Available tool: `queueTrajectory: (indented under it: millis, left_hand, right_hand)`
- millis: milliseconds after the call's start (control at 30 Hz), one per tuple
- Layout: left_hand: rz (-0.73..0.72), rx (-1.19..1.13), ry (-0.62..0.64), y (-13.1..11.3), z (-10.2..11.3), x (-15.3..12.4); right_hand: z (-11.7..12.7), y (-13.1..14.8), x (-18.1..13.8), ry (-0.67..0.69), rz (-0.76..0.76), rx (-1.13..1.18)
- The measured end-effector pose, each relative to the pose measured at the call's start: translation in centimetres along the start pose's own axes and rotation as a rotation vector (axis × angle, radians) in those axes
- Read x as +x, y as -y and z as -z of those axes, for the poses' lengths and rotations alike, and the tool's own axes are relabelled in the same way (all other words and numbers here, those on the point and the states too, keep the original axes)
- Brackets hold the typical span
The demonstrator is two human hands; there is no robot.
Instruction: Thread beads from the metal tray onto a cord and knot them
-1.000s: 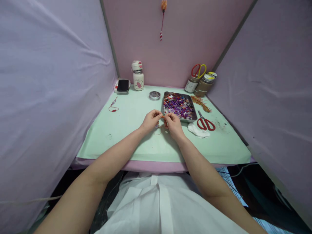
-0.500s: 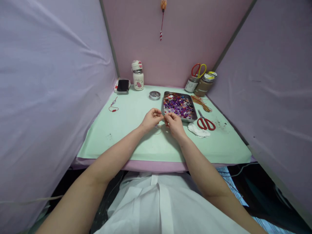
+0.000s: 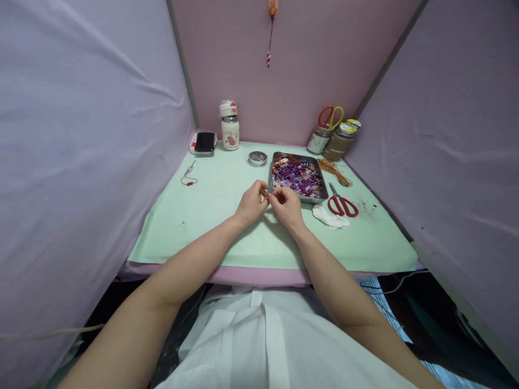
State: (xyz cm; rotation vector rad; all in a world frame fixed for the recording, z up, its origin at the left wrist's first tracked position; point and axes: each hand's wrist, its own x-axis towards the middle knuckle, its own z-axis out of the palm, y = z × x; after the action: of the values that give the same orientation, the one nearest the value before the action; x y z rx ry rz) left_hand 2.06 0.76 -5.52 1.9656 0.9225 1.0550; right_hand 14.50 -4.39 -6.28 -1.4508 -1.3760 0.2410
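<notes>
My left hand and my right hand meet over the table, just in front of a metal tray full of purple, red and clear beads. Both hands are closed in a pinch, fingertips close together. A thin cord shows faintly below them; its ends are hidden by my fingers. At the far left of the table lies a red beaded cord with a loop.
Red-handled scissors and a crumpled white tissue lie right of my hands. Behind are a cord bundle, a small round container, a white bottle, a phone and two jars, one holding scissors.
My hands have drawn closer together, the right one shifting slightly left. Less of the cord below them shows now.
</notes>
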Motion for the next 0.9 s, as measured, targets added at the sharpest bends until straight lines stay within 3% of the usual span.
queueTrajectory:
  millis: [200, 367, 900]
  left_hand:
    - [-0.079, 0.083, 0.004, 0.2, -0.3, -0.3]
    - [-0.052, 0.06, -0.01, 0.0, -0.2, -0.2]
    - [0.127, -0.248, -0.036, -0.1, 0.0, 0.3]
  right_hand:
    - [-0.5, -0.8, 0.0, 0.036, -0.112, 0.064]
    - [-0.6, -1.3, 0.2, 0.048, -0.16, 0.124]
    - [-0.3, -1.3, 0.3, 0.05, 0.015, 0.001]
